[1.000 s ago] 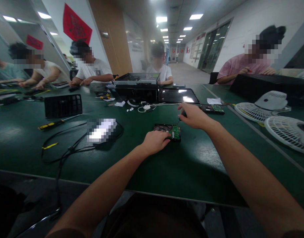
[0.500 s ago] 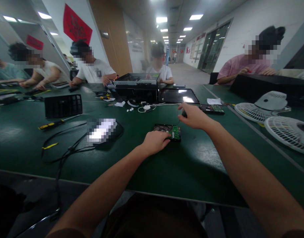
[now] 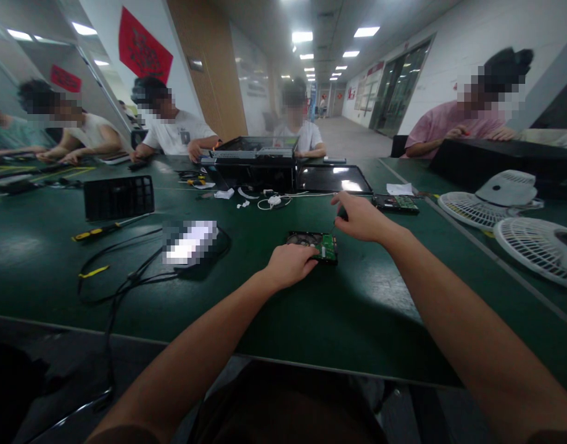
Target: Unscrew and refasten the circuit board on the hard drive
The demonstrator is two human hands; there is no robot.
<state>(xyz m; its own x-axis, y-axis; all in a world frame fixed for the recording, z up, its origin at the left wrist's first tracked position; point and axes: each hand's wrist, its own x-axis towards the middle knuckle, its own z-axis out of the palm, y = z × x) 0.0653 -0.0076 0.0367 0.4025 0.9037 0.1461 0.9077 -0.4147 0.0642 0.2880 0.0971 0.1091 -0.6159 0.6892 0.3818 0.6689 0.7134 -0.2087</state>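
A hard drive [image 3: 328, 246] lies on the green table with its green circuit board facing up. My left hand [image 3: 290, 265] is closed on the drive's near left side, thumb at the near edge and fingers over the top, steadying it on the table. Above the drive's far right corner, my right hand [image 3: 357, 217] grips a screwdriver [image 3: 342, 214] by its dark handle. The thin shaft points down to the board's corner; whether the tip sits in a screw is too small to tell.
A second hard drive [image 3: 397, 204] lies beyond my right hand. Behind are an opened computer case [image 3: 253, 172] and a black panel [image 3: 332, 179]. White fan grilles [image 3: 537, 246] stand right. Left are a yellow-handled screwdriver [image 3: 93, 233], a cabled device [image 3: 190, 243] and a small black screen [image 3: 119, 197].
Both my hands stay almost where they were, the left on the hard drive and the right on the screwdriver. A co-worker's hand near the computer case has shifted slightly left.
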